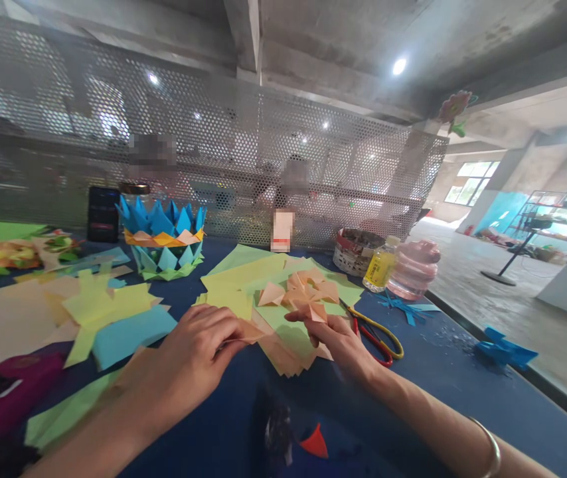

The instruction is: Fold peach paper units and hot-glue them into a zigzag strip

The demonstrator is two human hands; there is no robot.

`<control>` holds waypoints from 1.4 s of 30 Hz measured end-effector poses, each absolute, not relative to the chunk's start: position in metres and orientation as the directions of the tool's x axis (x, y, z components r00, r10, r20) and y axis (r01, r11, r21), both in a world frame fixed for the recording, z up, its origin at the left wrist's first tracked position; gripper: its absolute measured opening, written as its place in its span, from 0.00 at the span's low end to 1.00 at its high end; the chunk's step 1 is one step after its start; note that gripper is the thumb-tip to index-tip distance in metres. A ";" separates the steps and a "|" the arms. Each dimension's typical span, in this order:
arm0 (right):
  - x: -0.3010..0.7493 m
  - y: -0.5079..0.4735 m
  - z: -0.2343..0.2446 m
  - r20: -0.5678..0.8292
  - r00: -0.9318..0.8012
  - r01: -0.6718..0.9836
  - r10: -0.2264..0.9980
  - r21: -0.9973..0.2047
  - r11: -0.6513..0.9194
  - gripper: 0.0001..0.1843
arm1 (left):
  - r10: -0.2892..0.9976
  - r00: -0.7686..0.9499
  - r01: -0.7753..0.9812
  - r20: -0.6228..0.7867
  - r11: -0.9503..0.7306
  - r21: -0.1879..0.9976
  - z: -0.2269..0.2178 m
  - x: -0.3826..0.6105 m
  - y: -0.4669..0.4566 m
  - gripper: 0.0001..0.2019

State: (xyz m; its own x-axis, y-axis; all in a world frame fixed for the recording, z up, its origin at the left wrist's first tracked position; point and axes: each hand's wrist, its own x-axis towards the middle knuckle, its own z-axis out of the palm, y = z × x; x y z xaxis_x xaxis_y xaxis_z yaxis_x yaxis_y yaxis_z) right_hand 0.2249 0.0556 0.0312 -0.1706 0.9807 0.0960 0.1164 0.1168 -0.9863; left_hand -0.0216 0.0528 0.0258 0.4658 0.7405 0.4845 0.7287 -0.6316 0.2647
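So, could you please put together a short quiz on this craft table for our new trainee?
1. True or false: the scissors lie on the table beside the right hand.
2. What colour is the sheet pinched in the fingers of the left hand? A: blue. B: peach. C: green.
3. Fill in the gap: the yellow-labelled bottle stands next to a ___ container.

Key: 1 true; 2 B; 3 pink.
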 end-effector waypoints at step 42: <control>0.219 0.059 0.031 0.079 -0.083 -0.019 0.993 -0.997 0.078 0.19 | 0.718 0.470 0.719 0.513 -0.649 0.250 0.024 -0.020 0.054 0.09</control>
